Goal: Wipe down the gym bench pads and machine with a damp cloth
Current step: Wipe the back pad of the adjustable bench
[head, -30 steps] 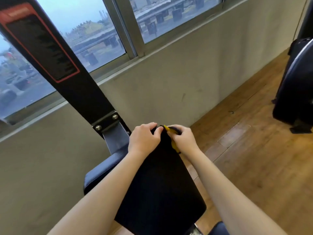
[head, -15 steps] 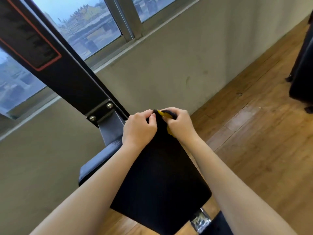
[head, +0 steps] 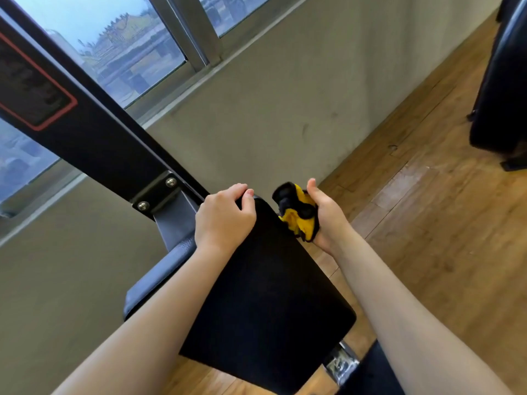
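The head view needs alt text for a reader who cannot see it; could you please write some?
A person's left hand grips the top edge of a black bench pad while the right hand holds a bunched yellow-and-black cloth beside it.

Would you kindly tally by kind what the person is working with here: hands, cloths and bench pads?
Hands: 2, left hand and right hand
Cloths: 1, yellow and black cloth
Bench pads: 2, black pad and grey pad
Total: 5
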Demonstrator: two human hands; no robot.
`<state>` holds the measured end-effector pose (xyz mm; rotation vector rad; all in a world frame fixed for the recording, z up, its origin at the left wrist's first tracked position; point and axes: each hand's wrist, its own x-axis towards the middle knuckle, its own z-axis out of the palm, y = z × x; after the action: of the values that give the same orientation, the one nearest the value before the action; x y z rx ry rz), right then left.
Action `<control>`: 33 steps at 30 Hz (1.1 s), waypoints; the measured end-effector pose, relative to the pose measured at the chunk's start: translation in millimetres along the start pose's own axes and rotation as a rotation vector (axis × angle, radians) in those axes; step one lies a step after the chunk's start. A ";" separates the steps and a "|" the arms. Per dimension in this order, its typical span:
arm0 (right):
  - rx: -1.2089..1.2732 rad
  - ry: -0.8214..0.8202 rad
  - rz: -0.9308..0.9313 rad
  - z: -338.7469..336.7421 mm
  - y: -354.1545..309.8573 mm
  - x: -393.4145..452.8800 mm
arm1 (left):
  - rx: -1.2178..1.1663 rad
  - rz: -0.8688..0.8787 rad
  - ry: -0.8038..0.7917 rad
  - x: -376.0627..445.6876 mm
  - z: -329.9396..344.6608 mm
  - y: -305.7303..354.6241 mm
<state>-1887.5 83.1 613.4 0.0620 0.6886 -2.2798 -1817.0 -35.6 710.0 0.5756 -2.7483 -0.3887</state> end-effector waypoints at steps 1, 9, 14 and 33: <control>-0.038 0.002 -0.043 10.1 -0.4 2.4 | -0.002 0.004 0.003 -0.3 0.2 -0.1; -0.775 0.234 -0.397 -0.8 30.7 2.6 | 0.029 0.003 -0.007 1.8 2.8 -2.8; -1.100 0.411 -0.086 -78.1 56.0 -7.6 | 0.042 0.015 0.013 0.9 4.8 -4.2; -0.969 0.386 -0.377 -67.0 69.8 -14.1 | 0.090 0.027 0.025 0.1 6.1 -3.5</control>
<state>-1840.9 84.9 527.5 -0.1033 2.0757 -2.0302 -1817.9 -37.4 703.4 0.5610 -2.7574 -0.2514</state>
